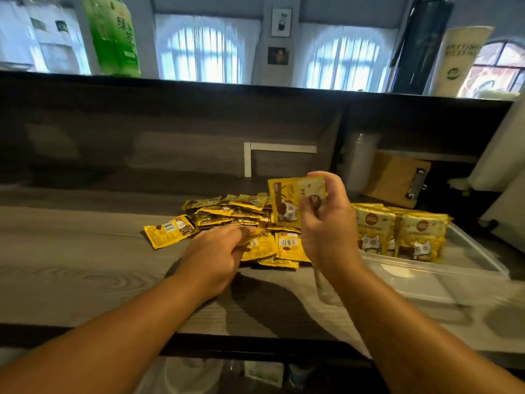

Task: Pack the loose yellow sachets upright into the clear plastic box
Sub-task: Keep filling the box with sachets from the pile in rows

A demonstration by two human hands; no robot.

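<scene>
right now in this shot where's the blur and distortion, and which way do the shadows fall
Head view: wide-angle bending bows the shelf edge and stretches the forearms at the bottom; the clear plastic box smears toward the right edge; the windows are blown out behind; soft shadows of the arms fall on the table under the left hand and right hand; the held sachet stays fairly sharp.

The tall green plastic bottle (112, 35) on the upper ledge bears the Chinese characters 绿茶. The cream paper cup (457, 59) at the right carries curved dark lettering too blurred to read, and the print on the yellow foil sachets (227, 217) is illegible.
</scene>
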